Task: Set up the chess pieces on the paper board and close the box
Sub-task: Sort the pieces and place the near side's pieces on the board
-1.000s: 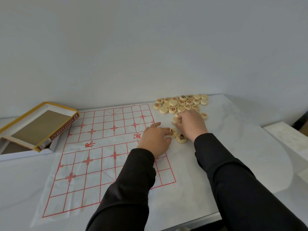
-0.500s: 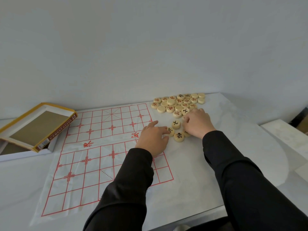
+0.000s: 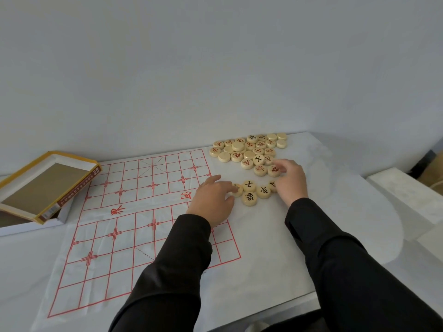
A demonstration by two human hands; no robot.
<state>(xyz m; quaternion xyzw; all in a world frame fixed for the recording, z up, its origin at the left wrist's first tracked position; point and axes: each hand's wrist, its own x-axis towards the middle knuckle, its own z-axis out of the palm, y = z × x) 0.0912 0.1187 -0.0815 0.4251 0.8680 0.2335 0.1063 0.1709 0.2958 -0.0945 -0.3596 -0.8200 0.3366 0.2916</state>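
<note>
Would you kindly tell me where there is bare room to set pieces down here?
The paper board between the box and the left hand is bare, as is the table right of the right hand. The piece pile crowds the space ahead of both hands.

L hand (image 3: 211, 200) palm down, fingers out, R hand (image 3: 291, 180) fingers loosely bent

A pale, faintly veined worktop (image 3: 354, 192) meets a plain grey-white wall (image 3: 215, 68), and past its right edge sits a separate white slab (image 3: 405, 196) beside a dark gap (image 3: 425, 161).
</note>
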